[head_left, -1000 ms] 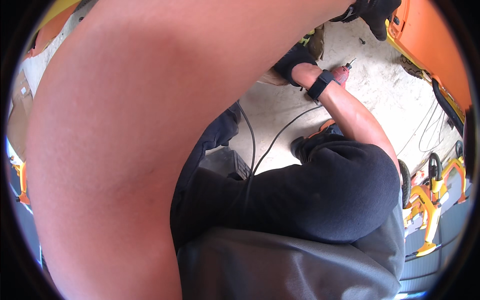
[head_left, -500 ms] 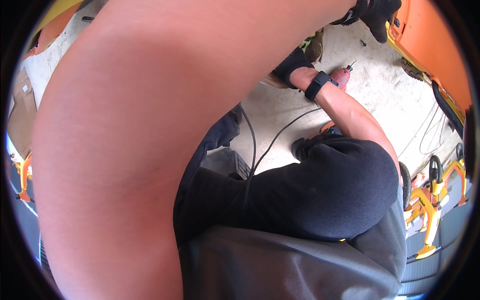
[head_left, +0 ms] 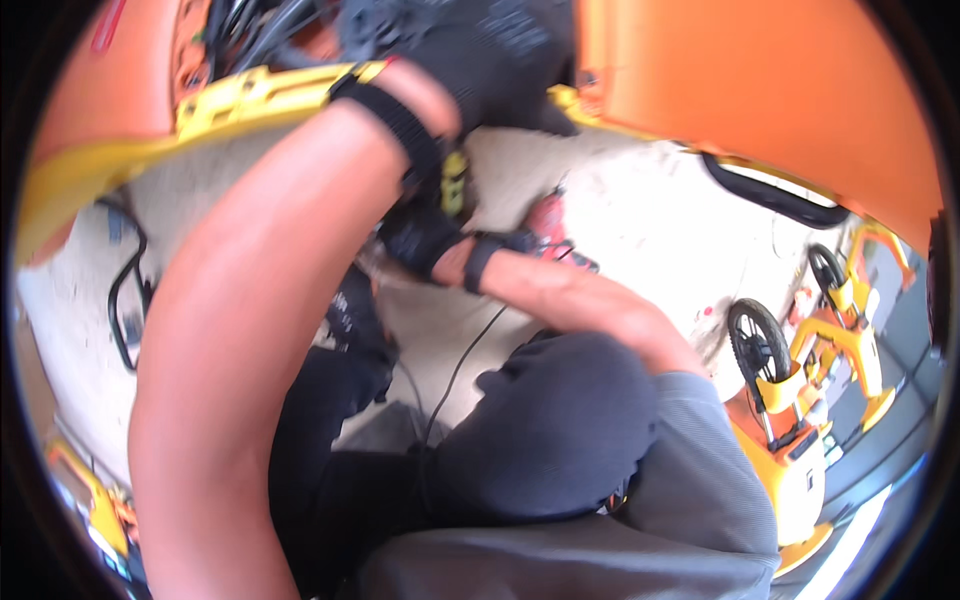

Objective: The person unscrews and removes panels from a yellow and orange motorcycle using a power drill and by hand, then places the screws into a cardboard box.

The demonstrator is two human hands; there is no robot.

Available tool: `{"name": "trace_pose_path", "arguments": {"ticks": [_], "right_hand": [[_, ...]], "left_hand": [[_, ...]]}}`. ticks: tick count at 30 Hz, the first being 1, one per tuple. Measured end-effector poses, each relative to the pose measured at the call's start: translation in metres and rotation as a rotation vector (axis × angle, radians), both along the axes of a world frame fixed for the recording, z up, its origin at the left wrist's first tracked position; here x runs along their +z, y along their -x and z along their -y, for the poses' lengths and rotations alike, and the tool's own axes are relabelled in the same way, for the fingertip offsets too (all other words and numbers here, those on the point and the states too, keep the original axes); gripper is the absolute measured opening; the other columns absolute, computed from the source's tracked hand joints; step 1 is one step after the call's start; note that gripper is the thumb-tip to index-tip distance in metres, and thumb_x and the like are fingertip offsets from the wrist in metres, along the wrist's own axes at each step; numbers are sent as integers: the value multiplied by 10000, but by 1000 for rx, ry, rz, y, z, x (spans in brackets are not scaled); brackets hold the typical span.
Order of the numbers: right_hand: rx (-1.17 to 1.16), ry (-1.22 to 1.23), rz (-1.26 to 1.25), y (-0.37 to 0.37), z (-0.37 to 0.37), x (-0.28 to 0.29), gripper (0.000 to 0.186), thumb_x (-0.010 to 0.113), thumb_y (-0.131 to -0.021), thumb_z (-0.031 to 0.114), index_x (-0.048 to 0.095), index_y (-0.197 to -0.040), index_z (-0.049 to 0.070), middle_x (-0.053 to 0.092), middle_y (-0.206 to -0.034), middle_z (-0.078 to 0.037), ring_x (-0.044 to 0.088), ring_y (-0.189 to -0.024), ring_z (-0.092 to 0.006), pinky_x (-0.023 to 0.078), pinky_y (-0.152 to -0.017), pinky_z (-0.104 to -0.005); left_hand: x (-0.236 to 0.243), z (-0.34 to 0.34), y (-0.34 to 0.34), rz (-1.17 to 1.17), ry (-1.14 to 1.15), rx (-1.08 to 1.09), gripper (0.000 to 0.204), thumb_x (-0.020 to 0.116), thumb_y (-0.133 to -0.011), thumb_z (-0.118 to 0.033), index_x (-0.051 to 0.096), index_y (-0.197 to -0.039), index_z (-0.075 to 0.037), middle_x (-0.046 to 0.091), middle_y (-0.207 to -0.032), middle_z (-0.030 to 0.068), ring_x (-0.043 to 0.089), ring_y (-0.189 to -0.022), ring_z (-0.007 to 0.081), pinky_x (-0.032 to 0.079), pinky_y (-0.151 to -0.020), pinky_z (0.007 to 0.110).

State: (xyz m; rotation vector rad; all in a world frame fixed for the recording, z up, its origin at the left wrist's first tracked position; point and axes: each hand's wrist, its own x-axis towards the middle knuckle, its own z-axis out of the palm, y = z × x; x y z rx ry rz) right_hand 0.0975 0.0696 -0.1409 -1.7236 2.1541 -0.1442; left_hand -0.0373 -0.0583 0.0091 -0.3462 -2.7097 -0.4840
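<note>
My left hand (head_left: 500, 70), in a black glove, reaches across to the dark mechanical parts (head_left: 300, 35) between the orange panels. Motion blur and the glove's dark colour hide how its fingers sit. Below it, my right hand (head_left: 415, 235), also black-gloved and with a dark band on the wrist, is low over the floor beside my left forearm. Its fingers are largely hidden. A dark thing with yellow-green markings (head_left: 454, 185) shows just above it; its kind is unclear. A red power tool (head_left: 548, 220) lies on the floor to the right of my right hand.
A large orange panel (head_left: 730, 70) with a yellow lower edge overhangs the far right. A dark cable (head_left: 460, 360) runs over the pale floor near my bent knee (head_left: 560, 430). Yellow-orange wheeled machines (head_left: 800, 370) stand at right. A black bent tube (head_left: 125, 290) lies at left.
The view has shifted, bringing more of the orange and yellow machine into sight. My left hand now shows over its dark parts; my right hand still stays low near the red tool.
</note>
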Motion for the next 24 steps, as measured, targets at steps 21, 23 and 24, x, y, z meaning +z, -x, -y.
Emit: {"name": "trace_pose_path", "arguments": {"ticks": [21, 23, 24], "right_hand": [[-623, 33, 935, 48, -3, 72, 308, 512, -985, 245, 645, -1216, 90, 651, -1254, -143, 623, -1117, -300, 474, -974, -353], [-593, 74, 825, 51, -16, 56, 280, 522, -968, 218, 660, -1173, 88, 665, -1205, -154, 632, -1090, -305, 489, -942, -371], [-562, 106, 717, 53, -26, 47, 254, 531, -950, 191, 675, -1131, 85, 678, -1157, -166, 641, -1062, -310, 503, -910, -388]], "left_hand": [[13, -3, -1, 245, 54, -11, 813, 871, -649, -507, 534, -1193, -6, 513, -1335, 252, 511, -1237, 423, 422, -1028, 518], [14, -5, 1, 241, 62, -8, 802, 876, -644, -501, 541, -1186, -12, 513, -1335, 252, 510, -1234, 431, 431, -1019, 517], [13, -6, 3, 239, 62, -11, 802, 876, -644, -501, 541, -1186, -12, 513, -1335, 252, 510, -1234, 431, 431, -1019, 517]]}}
